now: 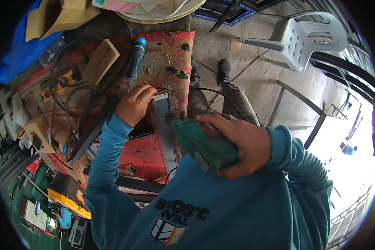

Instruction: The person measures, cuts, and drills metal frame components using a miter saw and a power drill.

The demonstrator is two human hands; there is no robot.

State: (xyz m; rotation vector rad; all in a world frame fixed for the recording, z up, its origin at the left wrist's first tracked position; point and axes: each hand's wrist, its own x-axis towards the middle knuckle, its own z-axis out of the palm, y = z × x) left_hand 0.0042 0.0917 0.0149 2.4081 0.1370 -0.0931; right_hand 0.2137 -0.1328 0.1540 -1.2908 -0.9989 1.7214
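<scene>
My right hand (248, 143) is wrapped around the body of a green power drill (204, 143). The drill's dark chuck points left, close above a long grey metal profile (165, 127) that lies on the worktable. At the profile's far end, my left hand (135, 104) is closed, its fingertips pinched together beside the light-coloured end piece. What those fingers hold, if anything, is hidden. A screwdriver (136, 58) with a blue and black handle lies just beyond my left hand, its shaft toward my fingers.
Red, torn covering (141, 154) spreads over the worktable. A wooden block (100, 62), a yellow spirit level (57, 85) and black cables lie to the left. Round plates (154, 16) stand at the far edge. On the right are a white plastic chair (298, 41) and a metal frame (300, 98).
</scene>
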